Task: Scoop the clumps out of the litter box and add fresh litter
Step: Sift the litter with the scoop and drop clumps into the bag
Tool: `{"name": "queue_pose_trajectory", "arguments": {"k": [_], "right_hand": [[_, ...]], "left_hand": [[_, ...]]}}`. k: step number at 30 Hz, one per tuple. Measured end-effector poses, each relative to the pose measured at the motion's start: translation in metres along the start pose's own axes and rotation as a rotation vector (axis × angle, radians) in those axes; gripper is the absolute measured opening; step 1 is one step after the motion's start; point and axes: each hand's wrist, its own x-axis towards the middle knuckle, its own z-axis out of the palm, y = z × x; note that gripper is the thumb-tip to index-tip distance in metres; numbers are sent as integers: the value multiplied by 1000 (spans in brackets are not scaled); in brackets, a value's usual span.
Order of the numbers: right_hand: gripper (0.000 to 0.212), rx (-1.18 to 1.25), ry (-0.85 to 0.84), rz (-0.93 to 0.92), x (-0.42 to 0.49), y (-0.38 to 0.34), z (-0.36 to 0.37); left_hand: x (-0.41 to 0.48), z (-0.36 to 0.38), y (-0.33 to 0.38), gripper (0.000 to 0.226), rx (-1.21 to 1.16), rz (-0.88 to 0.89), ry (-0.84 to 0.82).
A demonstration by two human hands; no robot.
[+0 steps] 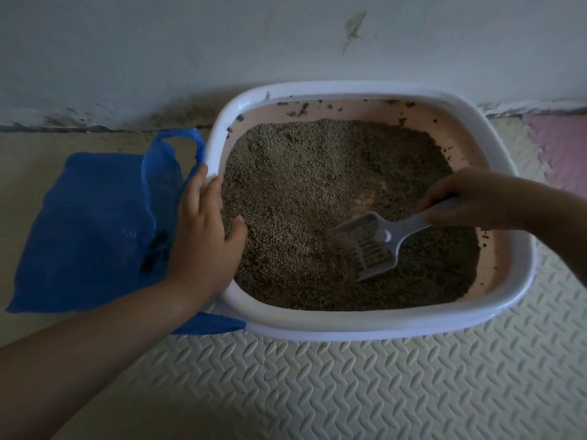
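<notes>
Your left hand rests flat, fingers relaxed, on the left rim of the litter box, which sits on the floor mat by the wall. A blue bag lies just beside the box. Your right hand grips the scoop by its handle, blade in the litter.

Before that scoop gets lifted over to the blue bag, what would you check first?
1. Grip: the right hand holds the scoop by its handle: ok.
2. Steadying: the left hand rests on the litter box rim: ok.
3. Scoop head dug into the litter: ok.
4. Clump caught in the scoop: cannot tell.
5. The blue bag lies close beside the box: ok.
6. Bag mouth open: cannot tell.
</notes>
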Motion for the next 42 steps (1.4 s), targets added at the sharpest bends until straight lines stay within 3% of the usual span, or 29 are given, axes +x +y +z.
{"name": "queue_pose_trajectory", "arguments": {"k": [10,14,17,19,21,24,25,27,33,42], "right_hand": [[11,42,-85,-82,17,-22,19],[9,277,-67,-179,30,-55,75],[9,444,10,-149,40,-61,99],[9,462,-23,-128,43,-55,101],[8,397,-104,-118,44,-51,101],[17,-25,-188,-175,47,-60,102],[23,-158,-175,-202,47,-64,103],[22,-195,-98,-209,48,-66,106],[17,192,87,-114,36,-42,100],[27,295,369,-43,8,-28,91]], "left_hand": [[-1,0,0,49,-104,-19,8],[-1,1,0,49,-109,-19,8],[-1,2,-1,49,-120,-24,14],[0,2,-1,49,-134,-29,15],[0,1,-1,49,-146,-31,18],[0,1,0,49,-171,-41,15],[-1,1,0,49,-177,-45,14],[-1,1,-1,49,-186,-45,14],[0,1,-3,49,-185,-30,9],[0,2,-4,52,-149,-13,22]]}}
